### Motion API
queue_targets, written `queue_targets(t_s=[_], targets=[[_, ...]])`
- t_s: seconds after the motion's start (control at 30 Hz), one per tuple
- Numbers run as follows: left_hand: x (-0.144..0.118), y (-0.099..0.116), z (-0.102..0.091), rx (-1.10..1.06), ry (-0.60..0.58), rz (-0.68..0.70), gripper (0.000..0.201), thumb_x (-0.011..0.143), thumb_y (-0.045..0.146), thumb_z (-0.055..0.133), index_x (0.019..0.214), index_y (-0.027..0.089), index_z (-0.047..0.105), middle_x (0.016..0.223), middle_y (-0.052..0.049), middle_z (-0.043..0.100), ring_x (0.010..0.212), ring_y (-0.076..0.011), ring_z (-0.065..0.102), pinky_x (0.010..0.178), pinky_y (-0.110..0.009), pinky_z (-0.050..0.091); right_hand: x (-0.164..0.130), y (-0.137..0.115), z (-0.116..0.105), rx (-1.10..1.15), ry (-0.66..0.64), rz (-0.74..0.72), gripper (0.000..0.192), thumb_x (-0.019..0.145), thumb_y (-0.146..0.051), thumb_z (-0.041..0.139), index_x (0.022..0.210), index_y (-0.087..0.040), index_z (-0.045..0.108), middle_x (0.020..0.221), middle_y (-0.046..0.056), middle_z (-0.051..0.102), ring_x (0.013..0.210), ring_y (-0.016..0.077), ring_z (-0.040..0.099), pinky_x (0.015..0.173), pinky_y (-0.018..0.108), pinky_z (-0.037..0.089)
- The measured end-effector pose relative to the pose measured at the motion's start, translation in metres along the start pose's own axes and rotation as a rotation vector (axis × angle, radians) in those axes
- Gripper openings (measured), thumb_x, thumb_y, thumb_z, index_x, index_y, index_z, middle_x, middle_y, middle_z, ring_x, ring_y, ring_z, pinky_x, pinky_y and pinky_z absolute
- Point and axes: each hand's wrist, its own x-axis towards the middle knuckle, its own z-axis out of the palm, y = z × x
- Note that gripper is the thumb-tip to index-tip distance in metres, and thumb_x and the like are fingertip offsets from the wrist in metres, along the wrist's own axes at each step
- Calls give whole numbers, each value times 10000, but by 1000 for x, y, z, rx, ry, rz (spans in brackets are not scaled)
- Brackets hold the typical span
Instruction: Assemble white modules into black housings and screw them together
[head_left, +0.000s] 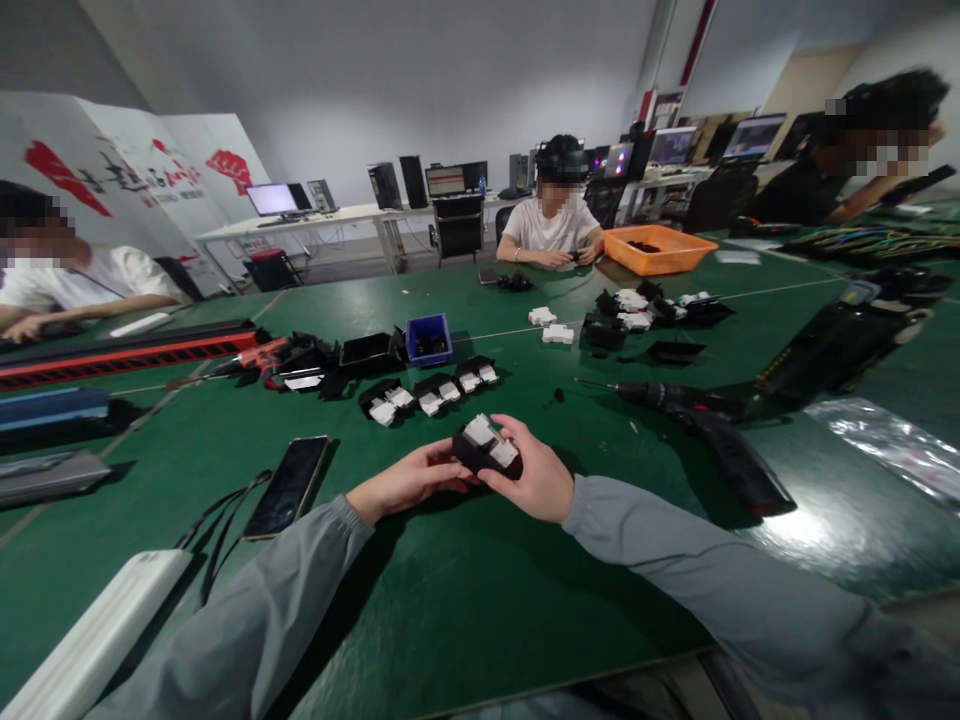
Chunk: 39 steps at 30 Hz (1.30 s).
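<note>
While both forearms of the person, in grey sleeves, reach over the green bench [465, 610], the two hands meet at one black housing with white blocks [491, 447], which is held just above the bench. The right hand [541, 472] pinches it between the thumb at the near side and the fingers at the far side. The left hand [417, 480] closes its thumb and fingers on the left end; some of these fingertips are hidden, so how hard they press cannot be told.

Counted from this housing, three similar housings [437, 394] stand in a row from ten to twelve o'clock, and a blue bin [431, 359] is behind them at eleven. Two white pieces [557, 334] lie at one o'clock. A black cordless drill [701, 412] lies at three o'clock, its bit pointing to nine. Near nine o'clock lies a smartphone [289, 490], and at eight, a long white device [112, 625].
</note>
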Motion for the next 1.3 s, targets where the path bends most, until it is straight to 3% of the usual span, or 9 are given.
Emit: queue_targets(t_s=[0.1, 0.2, 0.33, 0.53, 0.67, 0.83, 0.97, 1.1, 1.3], targets=[[3, -4, -6, -120, 88, 6, 293, 803, 226, 765, 1064, 141, 660, 932, -76, 725, 748, -153, 688, 740, -284, 524, -2, -2, 1, 41, -91, -131, 725, 852, -361, 666, 1461, -204, 305, 1284, 145, 561, 979, 232, 637, 846, 395, 539], [4, -4, -12, -274, 143, 11, 239, 828, 250, 717, 1035, 138, 675, 908, -80, 740, 717, -150, 678, 650, -245, 499, -3, 2, -4, 47, -118, -217, 588, 925, -290, 541, 1455, -208, 299, 1322, 152, 517, 873, 180, 633, 780, 363, 555], [1, 0, -18, -385, 165, -8, 191, 804, 217, 645, 952, 108, 700, 855, -93, 752, 764, -196, 702, 749, -302, 528, 7, 16, -21, -210, -108, -224, 378, 943, -312, 509, 1300, -192, 485, 1291, 137, 526, 883, 191, 627, 802, 369, 550], [-3, 4, -11, -328, 24, -4, 403, 789, 210, 634, 1179, 110, 644, 1084, -154, 734, 997, -318, 706, 872, -436, 533, 31, 60, -61, -744, 69, 32, 246, 936, -285, 488, 1101, -156, 617, 1150, 130, 602, 996, 248, 624, 842, 349, 504], [-3, 6, -6, -283, 25, -28, 397, 829, 196, 618, 1212, 91, 624, 1096, -168, 725, 991, -315, 714, 857, -407, 550, 38, 83, -76, -908, 86, 271, 288, 929, -342, 512, 1115, -152, 624, 1111, 134, 621, 902, 250, 649, 723, 330, 486], [3, 8, -13, -333, 223, -150, 392, 921, 341, 548, 1197, 69, 608, 961, -186, 733, 851, -268, 736, 673, -316, 584, 40, 94, -76, -906, 24, 378, 351, 940, -417, 516, 1112, -146, 658, 1118, 161, 615, 885, 261, 658, 688, 335, 469], [2, 10, -16, -362, 217, -144, 537, 912, 557, 518, 1168, 91, 591, 928, -180, 712, 790, -280, 725, 595, -359, 596, 41, 96, -76, -866, 28, 391, 268, 939, -367, 527, 1036, -183, 696, 1107, 124, 627, 851, 223, 656, 691, 314, 461], [-3, 8, -16, -349, 219, -77, 434, 881, 433, 611, 1187, 125, 583, 997, -147, 704, 877, -288, 714, 588, -349, 590, 41, 94, -76, -803, 69, 329, 207, 924, -316, 539, 982, -197, 698, 1066, 87, 645, 829, 206, 647, 690, 303, 454], [-5, 4, -13, -273, 191, -13, 401, 747, 240, 731, 1107, 136, 590, 989, -124, 699, 802, -243, 703, 487, -246, 478, 35, 80, -63, -648, 172, 76, 199, 928, -278, 505, 1026, -181, 649, 1036, 70, 639, 721, 162, 598, 670, 295, 440]])
